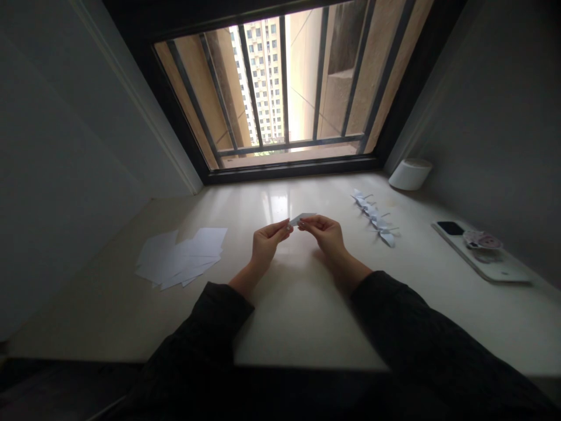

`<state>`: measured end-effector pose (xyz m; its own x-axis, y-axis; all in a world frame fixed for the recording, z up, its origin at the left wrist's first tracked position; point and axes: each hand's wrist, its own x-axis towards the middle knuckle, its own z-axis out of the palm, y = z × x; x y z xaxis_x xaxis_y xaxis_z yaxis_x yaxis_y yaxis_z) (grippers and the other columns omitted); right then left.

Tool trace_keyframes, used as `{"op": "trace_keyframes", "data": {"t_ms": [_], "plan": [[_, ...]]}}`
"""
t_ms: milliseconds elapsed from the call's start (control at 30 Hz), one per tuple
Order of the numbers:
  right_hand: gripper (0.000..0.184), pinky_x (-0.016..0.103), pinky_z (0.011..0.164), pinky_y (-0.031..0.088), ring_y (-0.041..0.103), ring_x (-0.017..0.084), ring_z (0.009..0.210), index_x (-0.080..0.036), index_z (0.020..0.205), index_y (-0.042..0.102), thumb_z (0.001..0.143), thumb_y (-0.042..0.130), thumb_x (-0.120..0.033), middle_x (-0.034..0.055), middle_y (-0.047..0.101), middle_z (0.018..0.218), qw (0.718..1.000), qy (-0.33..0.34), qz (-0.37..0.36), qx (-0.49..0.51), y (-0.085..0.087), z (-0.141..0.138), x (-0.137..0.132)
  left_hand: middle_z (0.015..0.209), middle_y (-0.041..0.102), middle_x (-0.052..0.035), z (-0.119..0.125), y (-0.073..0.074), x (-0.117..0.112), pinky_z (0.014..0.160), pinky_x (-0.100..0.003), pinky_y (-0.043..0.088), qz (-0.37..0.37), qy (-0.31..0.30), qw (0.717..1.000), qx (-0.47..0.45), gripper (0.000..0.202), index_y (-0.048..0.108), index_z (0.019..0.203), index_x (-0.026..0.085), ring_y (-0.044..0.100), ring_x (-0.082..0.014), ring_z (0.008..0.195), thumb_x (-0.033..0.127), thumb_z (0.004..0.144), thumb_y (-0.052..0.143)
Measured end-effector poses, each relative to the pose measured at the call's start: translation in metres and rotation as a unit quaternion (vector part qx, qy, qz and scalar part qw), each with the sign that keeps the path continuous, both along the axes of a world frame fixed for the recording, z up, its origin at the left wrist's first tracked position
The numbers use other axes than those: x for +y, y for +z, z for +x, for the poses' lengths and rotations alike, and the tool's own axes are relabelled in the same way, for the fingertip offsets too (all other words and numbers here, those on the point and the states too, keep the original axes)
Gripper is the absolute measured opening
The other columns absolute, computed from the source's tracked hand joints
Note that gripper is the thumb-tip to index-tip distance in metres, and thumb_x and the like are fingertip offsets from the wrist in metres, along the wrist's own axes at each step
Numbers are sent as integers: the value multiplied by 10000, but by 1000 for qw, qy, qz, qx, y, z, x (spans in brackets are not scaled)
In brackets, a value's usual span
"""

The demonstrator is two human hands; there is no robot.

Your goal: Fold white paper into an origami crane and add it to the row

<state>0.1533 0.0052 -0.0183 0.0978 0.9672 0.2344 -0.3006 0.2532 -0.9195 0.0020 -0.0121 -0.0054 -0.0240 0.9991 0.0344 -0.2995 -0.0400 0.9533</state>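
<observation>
A small folded piece of white paper [302, 217] is held up between my two hands, above the pale sill. My left hand [268, 240] pinches its left end between thumb and fingers. On the other side, my right hand [325, 231] grips it with thumb and fingertips, covering part of it. To the right, several white folded paper cranes [373, 217] stand in a slanting row. Loose sheets of white paper [182, 257] lie spread in an overlapping pile to the left of my left hand.
A phone [482, 252] with a round grip on its back lies at the right. Behind it, a white cylindrical object [411, 174] stands by the wall. A barred window [289, 169] rises behind the sill [298, 327], whose front edge is near me.
</observation>
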Motion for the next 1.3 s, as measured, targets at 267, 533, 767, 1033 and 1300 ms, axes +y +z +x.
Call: {"op": "trace_keyframes", "data": {"t_ms": [267,533,767,1033,1300], "plan": [[250,407,759,560,674,187,675,-204,738,727,569,827,-359,38,729,762,1000,-1,-10,7,1,-1,0,899,736,-81,0,-2,-1,842,-370,530,58,18,997,48,391,700,1025,164,692,-192,825,322,672,758],[244,401,758,561,672,183,670,-210,735,728,568,827,-359,30,726,751,1000,-7,0,0,4,0,-2,891,738,-59,-1,-6,1,872,-362,519,81,27,995,56,433,690,1049,185,684,-179,835,302,642,780],[261,406,755,561,670,184,669,-203,736,727,563,829,-370,37,726,759,1000,-10,-4,3,2,-1,-2,876,739,-73,1,-3,0,839,-381,533,40,30,998,35,406,709,1006,179,692,-189,808,321,633,784],[265,402,751,555,669,185,673,-201,750,722,573,823,-371,39,726,774,1000,-9,-15,3,0,-1,0,883,738,-79,1,-3,0,849,-378,522,10,16,999,27,437,697,1030,168,691,-186,818,327,633,784],[248,364,745,528,672,197,743,-213,796,692,654,760,-404,38,715,814,992,-20,46,-114,-3,3,1,870,732,-96,-4,-4,1,738,-318,532,28,-38,988,147,434,708,998,161,684,-203,819,416,651,756]]}}
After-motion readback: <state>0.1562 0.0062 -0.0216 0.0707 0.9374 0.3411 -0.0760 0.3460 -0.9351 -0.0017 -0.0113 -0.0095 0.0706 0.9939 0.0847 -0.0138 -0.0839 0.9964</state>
